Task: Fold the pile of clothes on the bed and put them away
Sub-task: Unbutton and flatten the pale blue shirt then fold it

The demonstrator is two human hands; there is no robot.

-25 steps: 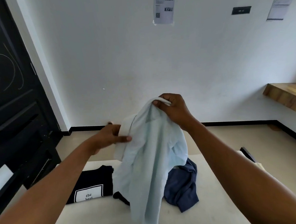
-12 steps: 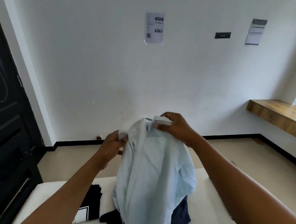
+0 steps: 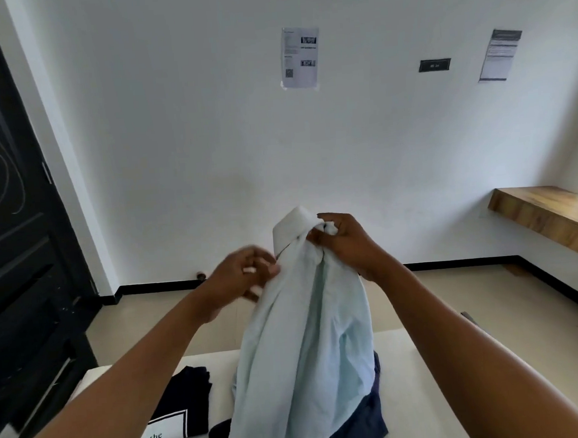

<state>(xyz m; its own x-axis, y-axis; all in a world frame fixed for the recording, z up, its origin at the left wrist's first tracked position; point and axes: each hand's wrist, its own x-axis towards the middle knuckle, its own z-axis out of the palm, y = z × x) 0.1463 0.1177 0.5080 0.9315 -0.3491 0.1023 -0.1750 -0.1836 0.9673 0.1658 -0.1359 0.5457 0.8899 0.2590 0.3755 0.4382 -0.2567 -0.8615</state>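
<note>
A plain bedroom, seemingly in a home; a bed (image 3: 427, 363) with a bare cream mattress carries a folded dark T-shirt (image 3: 181, 407) and loose clothes (image 3: 363, 422); a black panelled door (image 3: 12, 238) stands at the left; printed sheets (image 3: 300, 57) are taped to white walls; a wooden ledge (image 3: 547, 214) runs along the right wall above a beige floor (image 3: 457, 296).

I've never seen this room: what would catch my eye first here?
A pale blue shirt hangs mid-frame, gripped at the collar by the right hand while the blurred left hand pinches its edge. Below, on the bed, a folded black T-shirt lies left of a crumpled navy garment.
</note>
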